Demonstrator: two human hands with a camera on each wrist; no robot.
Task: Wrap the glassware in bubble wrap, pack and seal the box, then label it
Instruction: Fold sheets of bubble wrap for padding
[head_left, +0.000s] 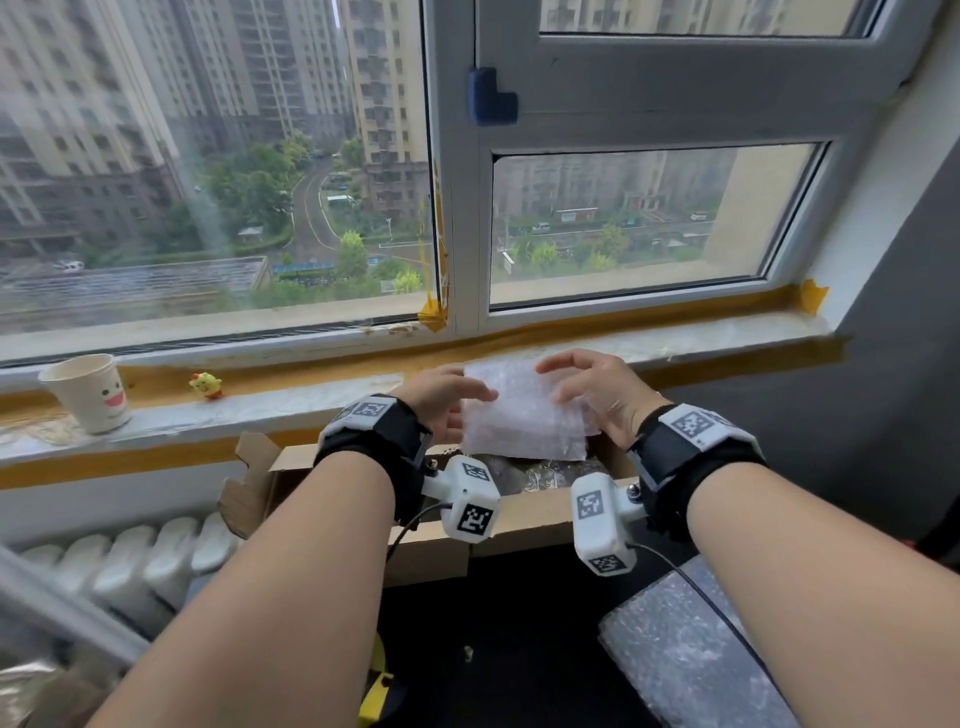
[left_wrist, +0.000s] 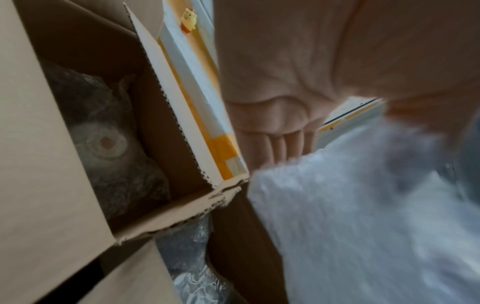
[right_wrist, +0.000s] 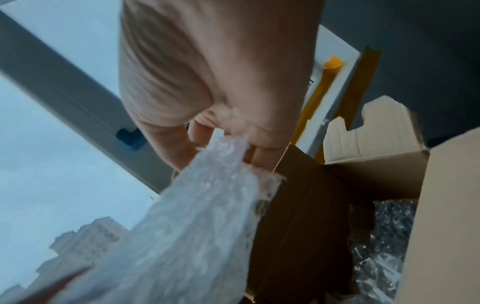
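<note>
Nearest the viewer, a roll of bubble wrap (head_left: 675, 654) lies on the dark table (head_left: 519, 649) below the right forearm, well short of the fingers. Both forearms reach forward and slightly inward, each with a black wrist strap carrying a white camera block.

Just beyond the wrists sits the open cardboard box (head_left: 524, 519), its flaps standing up. In the left wrist view a wrapped piece of glassware (left_wrist: 109, 148) rests in one compartment behind a cardboard divider, and more crumpled wrap shows in the next compartment; both lie beneath the fingers.

Above the box's far side, the left hand (head_left: 441, 400) and right hand (head_left: 597, 395) hold a sheet of bubble wrap (head_left: 524, 410) between them. The left hand grips the sheet's left edge, its thumb lying over the top face and the other fingers (left_wrist: 275, 148) tucked behind. The right hand is arched over the right edge, fingers (right_wrist: 207, 133) curled, pinching the sheet's corner in the right wrist view. The sheet is held roughly upright, tilted back towards the window, its long axis running from top to bottom and its lower edge hanging at the box's opening.

Past the fingers runs the windowsill (head_left: 311, 410), edged in yellow tape. Far left of the hands stand a paper cup (head_left: 88, 392) with a smiling face and a small yellow toy (head_left: 207, 385). Behind is the window (head_left: 467, 208).
</note>
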